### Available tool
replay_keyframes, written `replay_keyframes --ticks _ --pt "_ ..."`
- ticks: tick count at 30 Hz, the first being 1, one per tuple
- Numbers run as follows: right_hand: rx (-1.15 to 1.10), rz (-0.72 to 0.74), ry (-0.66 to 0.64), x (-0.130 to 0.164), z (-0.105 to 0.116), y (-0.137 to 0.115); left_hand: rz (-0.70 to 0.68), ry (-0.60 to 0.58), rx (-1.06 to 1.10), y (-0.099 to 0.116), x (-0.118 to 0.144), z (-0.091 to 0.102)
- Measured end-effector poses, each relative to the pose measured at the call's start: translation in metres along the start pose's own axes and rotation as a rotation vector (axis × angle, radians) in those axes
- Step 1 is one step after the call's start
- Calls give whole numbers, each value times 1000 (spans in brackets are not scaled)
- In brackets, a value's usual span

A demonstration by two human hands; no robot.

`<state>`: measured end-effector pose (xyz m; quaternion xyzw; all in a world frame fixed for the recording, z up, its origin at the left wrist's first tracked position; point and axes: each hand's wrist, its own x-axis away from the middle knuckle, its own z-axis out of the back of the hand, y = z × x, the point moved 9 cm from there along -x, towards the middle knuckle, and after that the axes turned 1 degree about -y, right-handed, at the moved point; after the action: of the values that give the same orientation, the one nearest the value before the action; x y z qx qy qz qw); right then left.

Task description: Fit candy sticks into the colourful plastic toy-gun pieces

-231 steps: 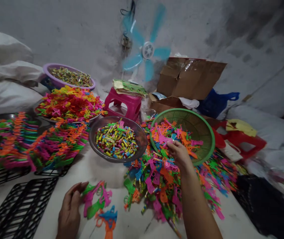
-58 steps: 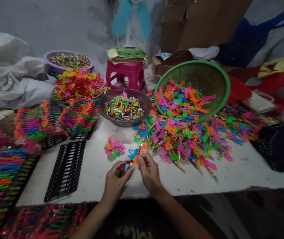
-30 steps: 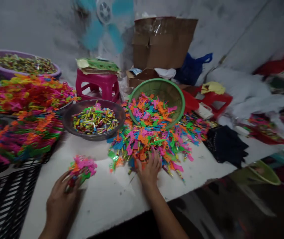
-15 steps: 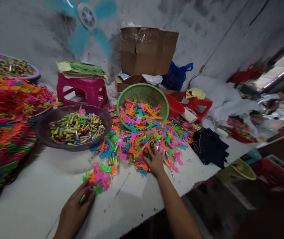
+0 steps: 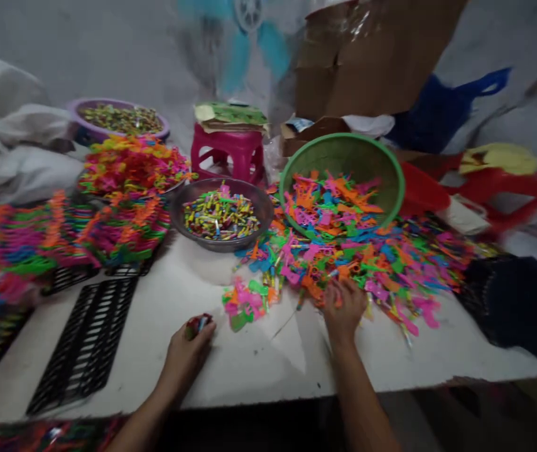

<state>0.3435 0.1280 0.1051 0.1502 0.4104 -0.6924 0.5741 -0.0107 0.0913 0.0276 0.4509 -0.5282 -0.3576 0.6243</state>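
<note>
My left hand is closed around a few small shiny tubes in dark red, green and pale blue, above the white table. At the near edge of a loose pile of plastic toy guns in pink, orange, green and blue, my right hand has its fingers curled in among the pieces. What it grips is blurred and partly hidden. A smaller cluster of toy guns lies between my hands. Behind it stands a grey bowl of small yellow-green tubes. A green basket of toy guns tilts toward me.
Black slotted racks lie at left, some under rows of coloured toys. Further back are a purple basin, a pink stool, a cardboard box and a turning fan. Dark cloth covers the right end.
The view has swung left, bringing the racks into sight. My left hand has moved away from the small toy-gun cluster, still holding tubes. My right hand's spread fingers have curled in at the pile.
</note>
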Motion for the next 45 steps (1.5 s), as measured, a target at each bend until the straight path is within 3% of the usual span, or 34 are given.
replay_keyframes --ticks 2,4,6,10,13,17,19,22,24,28,36,45 --pt "-216 115 -207 27 -26 -63 109 -36 202 -8 0 1" --pt "-261 204 -423 51 -53 -119 203 -77 362 -13 -1 1" --pt "-179 208 -546 63 -74 -150 288 -119 483 -17 -1 1" --pt "-174 84 -681 59 -93 -161 310 -196 541 -17 3 2" --pt "-413 -122 -818 64 -95 -158 248 -207 440 -17 5 4" --pt "-808 -421 -1073 98 -92 -176 119 -217 292 -12 3 2" --pt "-944 -515 -1049 106 -85 -185 73 -213 249 -8 1 2" --pt "-1010 -557 -816 99 -70 -187 53 -204 243 -3 0 3" --pt "-1018 -550 -733 98 -66 -190 42 -212 247 1 1 2" --pt "-987 -467 -790 107 -70 -200 -7 -175 212 10 4 5" --pt "-786 -266 -751 106 -57 -201 -296 -70 -90 32 9 12" --pt "-871 -410 -723 119 -63 -190 -381 -145 -140 43 17 -6"
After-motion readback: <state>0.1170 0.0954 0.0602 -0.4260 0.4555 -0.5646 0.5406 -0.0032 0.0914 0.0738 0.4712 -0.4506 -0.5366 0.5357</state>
